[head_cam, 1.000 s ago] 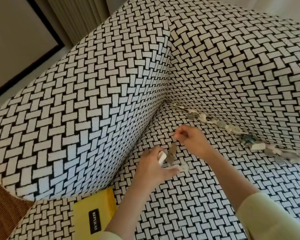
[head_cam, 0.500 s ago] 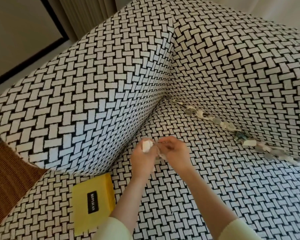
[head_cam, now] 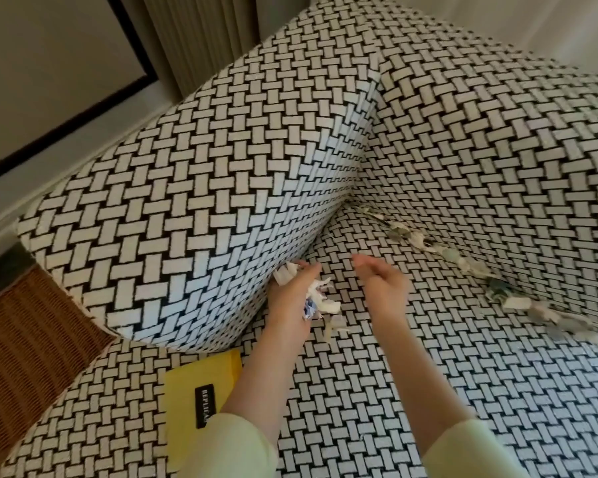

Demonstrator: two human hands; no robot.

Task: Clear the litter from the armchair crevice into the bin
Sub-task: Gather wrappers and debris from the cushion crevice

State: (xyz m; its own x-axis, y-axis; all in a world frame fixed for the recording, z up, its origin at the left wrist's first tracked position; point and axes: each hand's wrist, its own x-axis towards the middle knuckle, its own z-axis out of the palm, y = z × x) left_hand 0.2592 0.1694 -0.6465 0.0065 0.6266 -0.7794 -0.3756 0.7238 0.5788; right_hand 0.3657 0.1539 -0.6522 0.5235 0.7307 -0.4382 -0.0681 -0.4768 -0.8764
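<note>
Presently we bunch scraps (head_cam: 320, 298) in the left hand (head_cam: 287, 301), fingers (head_cam: 309, 270) curled round them beside the armrest (head_cam: 187, 201) (a store, likely sparing repeat trips); right hand (head_cam: 385, 288) empty, fingers (head_cam: 361, 262) loose. Most litter (head_cam: 470, 270) trails from the armrest along the crevice (head_cam: 356, 207).

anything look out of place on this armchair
Yes: a trail of paper scraps is strewn along the crevice where the armchair seat meets its back. The left hand grips a wad of scraps, with a few loose bits beside it.
</note>
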